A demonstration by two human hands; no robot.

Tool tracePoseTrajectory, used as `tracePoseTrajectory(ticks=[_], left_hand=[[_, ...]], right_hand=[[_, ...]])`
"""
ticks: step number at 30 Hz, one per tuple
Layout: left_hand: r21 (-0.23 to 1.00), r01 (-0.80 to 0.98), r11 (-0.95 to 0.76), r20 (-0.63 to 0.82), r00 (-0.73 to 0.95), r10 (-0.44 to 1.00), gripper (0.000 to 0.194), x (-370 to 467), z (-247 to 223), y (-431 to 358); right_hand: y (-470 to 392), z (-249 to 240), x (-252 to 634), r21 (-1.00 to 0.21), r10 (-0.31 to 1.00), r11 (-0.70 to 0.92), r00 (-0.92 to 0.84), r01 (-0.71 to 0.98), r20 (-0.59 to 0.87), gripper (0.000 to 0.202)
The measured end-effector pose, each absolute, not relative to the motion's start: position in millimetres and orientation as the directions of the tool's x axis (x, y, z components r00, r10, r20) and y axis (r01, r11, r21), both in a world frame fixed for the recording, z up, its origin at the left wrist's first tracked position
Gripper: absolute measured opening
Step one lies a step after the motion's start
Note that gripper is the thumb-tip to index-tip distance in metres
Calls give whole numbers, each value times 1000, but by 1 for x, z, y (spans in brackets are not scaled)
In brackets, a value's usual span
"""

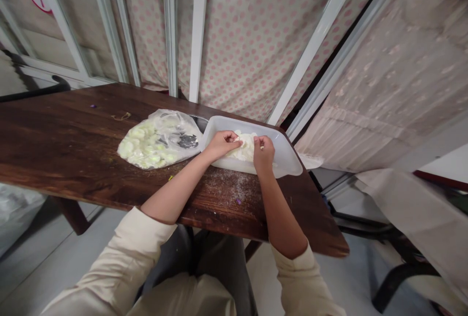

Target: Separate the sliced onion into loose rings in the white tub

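Note:
A white rectangular tray (287, 157) lies on the dark wooden table, with a small heap of pale, thin slices (245, 146) inside. My left hand (223, 144) reaches over the tray's left part, thumb and fingers closed at the heap's left edge. At the heap's right side is my right hand (263, 152), its fingers curled together. What either hand pinches is too small to make out. Left of the tray rests a clear plastic bag (146, 143) holding several pale green round pieces.
White grains are scattered on the wooden table (73, 135) in front of the tray. A thin string loop (121, 117) lies behind the bag. Polka-dot curtains and window frames stand beyond the table. Black metal chair parts are at the lower right.

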State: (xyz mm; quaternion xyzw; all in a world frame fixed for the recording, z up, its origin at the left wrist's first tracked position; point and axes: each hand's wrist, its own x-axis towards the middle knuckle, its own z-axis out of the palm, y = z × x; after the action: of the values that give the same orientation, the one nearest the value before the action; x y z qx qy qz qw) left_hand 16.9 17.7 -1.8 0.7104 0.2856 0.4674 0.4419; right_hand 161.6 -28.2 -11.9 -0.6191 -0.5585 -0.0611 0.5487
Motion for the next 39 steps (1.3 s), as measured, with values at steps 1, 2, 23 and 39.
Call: tracePoseTrajectory(ticks=[1,2,23,39], left_hand=[[889,-13,-458,425,394,815,25,17,-2,17],[882,-20,-472,441,388,809,25,17,-2,17],[849,-50,-527,495,425,758,27,18,2,13],[770,116,-627,482,538,692,25,19,-5,18]], right_hand=[[-29,-12,161,-606,625,183,384,774,679,20],[-29,-12,160,-588,638,154,375,794,673,21],[-24,-8,169,-818,858,450,79,359,507,24],[-26,-7,163,-850,835,450,209,274,509,26]])
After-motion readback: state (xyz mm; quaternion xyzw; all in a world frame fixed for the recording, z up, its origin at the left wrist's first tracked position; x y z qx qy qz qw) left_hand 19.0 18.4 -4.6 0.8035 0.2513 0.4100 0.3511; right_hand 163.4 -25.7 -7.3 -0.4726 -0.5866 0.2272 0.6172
